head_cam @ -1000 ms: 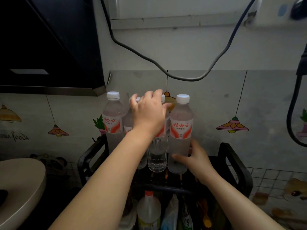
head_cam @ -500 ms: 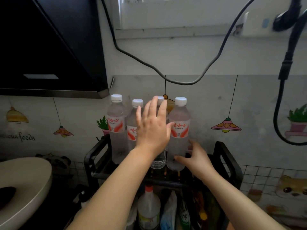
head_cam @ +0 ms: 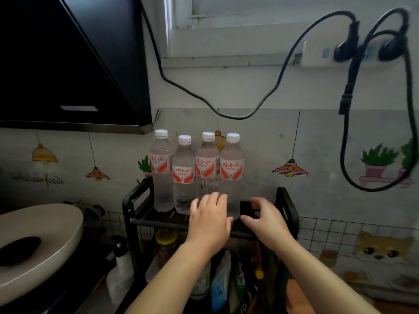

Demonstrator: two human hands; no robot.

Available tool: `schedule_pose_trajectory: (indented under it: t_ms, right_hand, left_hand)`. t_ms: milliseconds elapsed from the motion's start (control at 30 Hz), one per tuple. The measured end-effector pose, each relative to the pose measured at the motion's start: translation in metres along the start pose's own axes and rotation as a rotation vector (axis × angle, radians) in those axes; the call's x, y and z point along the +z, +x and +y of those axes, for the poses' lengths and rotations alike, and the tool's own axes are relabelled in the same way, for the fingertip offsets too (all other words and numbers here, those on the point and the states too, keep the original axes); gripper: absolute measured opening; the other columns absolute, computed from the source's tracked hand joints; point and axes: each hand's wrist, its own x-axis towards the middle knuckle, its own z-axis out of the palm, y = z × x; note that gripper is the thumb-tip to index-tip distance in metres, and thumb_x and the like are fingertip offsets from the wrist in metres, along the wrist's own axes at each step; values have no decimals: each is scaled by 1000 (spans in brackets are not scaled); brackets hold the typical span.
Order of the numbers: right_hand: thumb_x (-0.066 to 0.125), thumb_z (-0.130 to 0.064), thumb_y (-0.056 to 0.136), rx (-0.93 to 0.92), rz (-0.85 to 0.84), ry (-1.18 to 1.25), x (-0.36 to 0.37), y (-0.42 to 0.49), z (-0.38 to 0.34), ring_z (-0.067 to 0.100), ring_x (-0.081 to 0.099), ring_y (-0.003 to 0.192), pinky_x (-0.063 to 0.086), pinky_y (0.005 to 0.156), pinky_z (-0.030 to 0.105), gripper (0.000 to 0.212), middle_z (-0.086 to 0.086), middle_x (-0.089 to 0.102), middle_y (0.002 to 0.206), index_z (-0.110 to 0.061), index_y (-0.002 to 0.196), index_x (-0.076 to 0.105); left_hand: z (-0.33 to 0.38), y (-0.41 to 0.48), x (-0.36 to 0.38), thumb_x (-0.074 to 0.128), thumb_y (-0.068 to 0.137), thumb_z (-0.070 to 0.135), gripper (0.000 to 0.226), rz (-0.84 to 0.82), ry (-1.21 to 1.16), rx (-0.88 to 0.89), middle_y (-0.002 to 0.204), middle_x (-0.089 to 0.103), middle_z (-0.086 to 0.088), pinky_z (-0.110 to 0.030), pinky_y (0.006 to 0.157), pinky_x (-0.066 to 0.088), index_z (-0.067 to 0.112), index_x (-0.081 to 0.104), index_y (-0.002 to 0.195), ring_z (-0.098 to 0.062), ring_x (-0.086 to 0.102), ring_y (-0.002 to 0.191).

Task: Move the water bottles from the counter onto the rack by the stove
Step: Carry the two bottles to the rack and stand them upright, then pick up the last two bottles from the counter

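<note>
head view: a grey wall with lamp and plant stickers fills the back. a big black hood hangs on the left. below it sits a round cream lid. a black rack stands in the middle, against the wall. a long dark cable hangs in a loop from a white plug strip. four bottles with white caps and red labels stand upright in a row on top of the rack, side by side. the left hand hides the low part of the third one; its fingers are straight and hold nothing. the right hand is just beside the last one's bottom, fingers loosely bent, holding nothing. i cannot tell if its thumb touches. a jar sits on the shelf below. a white spray bottle stands low, left of the rack.
</note>
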Motion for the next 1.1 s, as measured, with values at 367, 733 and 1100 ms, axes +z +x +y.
schedule_pose_trajectory:
  t_ms: [367,733,1100]
  right_hand:
    - [66,-29,83,162,67,-129,-23,-89,13,14,53,118,45,95,26,55,-1,54,130,-23,133,45]
    - [66,-23,82,460,223,-130,-89,-215,62,16,55,115,49,96,30,51,2,56,128,-19,130,47]
    - [65,-24,81,693,434,-257,-238,-353,149,19,55,113,40,89,22,52,6,56,126,-15,129,49]
  left_hand:
    - [30,-52,6,48,93,37,55,-165,-96,134,141,44,3,-36,110,29,20,30,142,-17,40,131]
    - [132,-119,26,49,92,33,45,-327,-221,388,133,53,1,-39,105,34,22,39,135,-21,48,124]
    - [337,-199,42,52,89,37,41,-428,-315,723,127,57,1,-38,97,40,25,43,127,-22,54,116]
